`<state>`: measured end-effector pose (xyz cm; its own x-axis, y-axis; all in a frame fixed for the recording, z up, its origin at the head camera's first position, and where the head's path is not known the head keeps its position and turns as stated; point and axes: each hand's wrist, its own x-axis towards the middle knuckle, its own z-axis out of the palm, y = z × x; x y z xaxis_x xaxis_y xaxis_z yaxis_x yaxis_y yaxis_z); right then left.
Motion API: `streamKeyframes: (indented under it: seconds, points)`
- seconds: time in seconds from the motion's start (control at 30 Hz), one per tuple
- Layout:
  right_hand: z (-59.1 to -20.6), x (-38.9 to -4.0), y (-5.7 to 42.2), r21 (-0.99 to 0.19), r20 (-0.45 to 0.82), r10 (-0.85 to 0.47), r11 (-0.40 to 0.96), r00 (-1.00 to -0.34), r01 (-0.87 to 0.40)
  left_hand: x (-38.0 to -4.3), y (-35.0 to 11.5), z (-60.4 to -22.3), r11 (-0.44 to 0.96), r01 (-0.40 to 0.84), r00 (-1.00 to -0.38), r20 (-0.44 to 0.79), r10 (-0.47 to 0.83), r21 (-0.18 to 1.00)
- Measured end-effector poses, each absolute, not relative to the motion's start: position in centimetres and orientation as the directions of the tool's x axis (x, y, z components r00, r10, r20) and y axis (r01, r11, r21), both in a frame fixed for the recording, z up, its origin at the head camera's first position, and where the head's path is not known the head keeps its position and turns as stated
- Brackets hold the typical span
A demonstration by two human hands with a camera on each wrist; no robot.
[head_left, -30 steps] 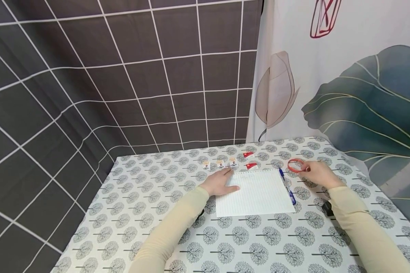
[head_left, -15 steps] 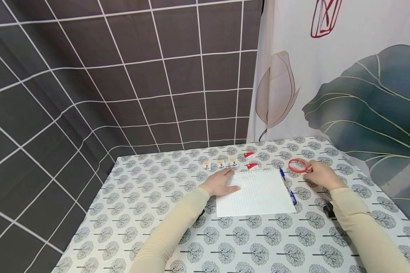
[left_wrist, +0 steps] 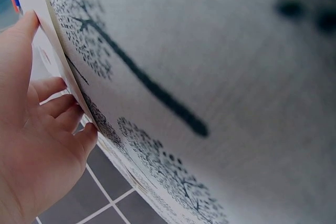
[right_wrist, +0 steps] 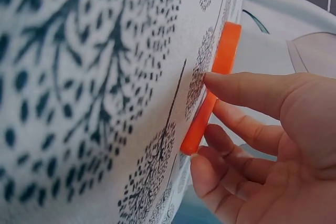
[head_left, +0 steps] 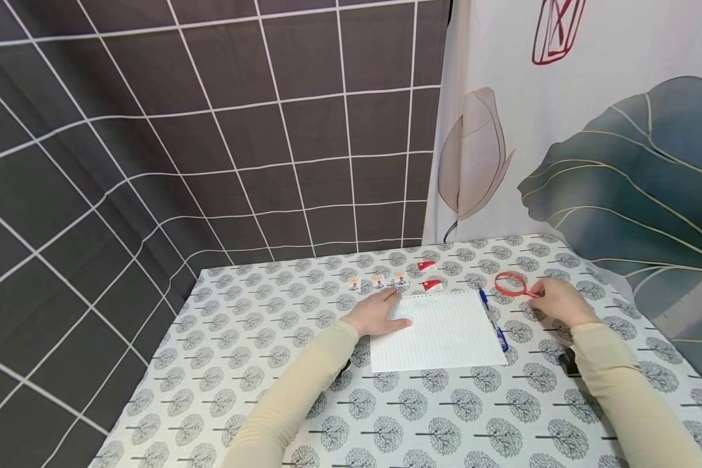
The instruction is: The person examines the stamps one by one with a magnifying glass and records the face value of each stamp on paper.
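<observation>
My left hand (head_left: 374,315) rests with fingers extended on the left edge of a white lined notepad (head_left: 444,335). In the left wrist view, the thumb and fingers (left_wrist: 55,87) lie along the paper's edge. To the right of the pad, my right hand (head_left: 563,304) pinches the handle of a red-orange magnifying glass (head_left: 525,293), whose round frame points left. The right wrist view has the thumb on one side of the orange magnifying glass (right_wrist: 227,48) and curled fingers on the other. A blue pen (head_left: 493,322) lies along the pad's right edge.
Beyond the pad lie several small cards: pale picture cards (head_left: 377,282) and red-and-white ones (head_left: 431,285). A tree-print cloth (head_left: 240,364) covers the table. Behind it hang a dark grid curtain (head_left: 304,143) and a white leaf-patterned curtain (head_left: 503,65).
My right hand has shifted a little to the right, uncovering more of the magnifying glass's handle. The frame has moved slightly right and lies flatter. My left hand stays on the pad.
</observation>
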<state>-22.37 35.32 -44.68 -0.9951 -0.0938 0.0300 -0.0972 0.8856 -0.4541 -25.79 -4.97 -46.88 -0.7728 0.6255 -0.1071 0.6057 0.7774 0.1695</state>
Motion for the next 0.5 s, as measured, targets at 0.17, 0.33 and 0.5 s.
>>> streamKeyframes:
  seconds: [0.17, 0.33, 0.5]
  points:
    - [-44.67, -22.3, 35.42, -0.447, 0.014, -0.096, 0.89, -0.995, -0.092, -25.85, -4.95, -46.98, 0.777, 0.606, -0.773, -0.106, 0.626, 0.17]
    - [-44.61, -22.31, 35.37, -0.443, 0.013, -0.102, 0.891, -0.995, -0.097, -25.92, -4.93, -46.92, 0.781, 0.604, -0.775, -0.108, 0.622, 0.162]
    - [-44.62, -22.35, 35.28, -0.453, -0.003, -0.103, 0.887, -0.995, -0.09, -25.86, -4.93, -46.99, 0.782, 0.601, -0.776, -0.11, 0.621, 0.166]
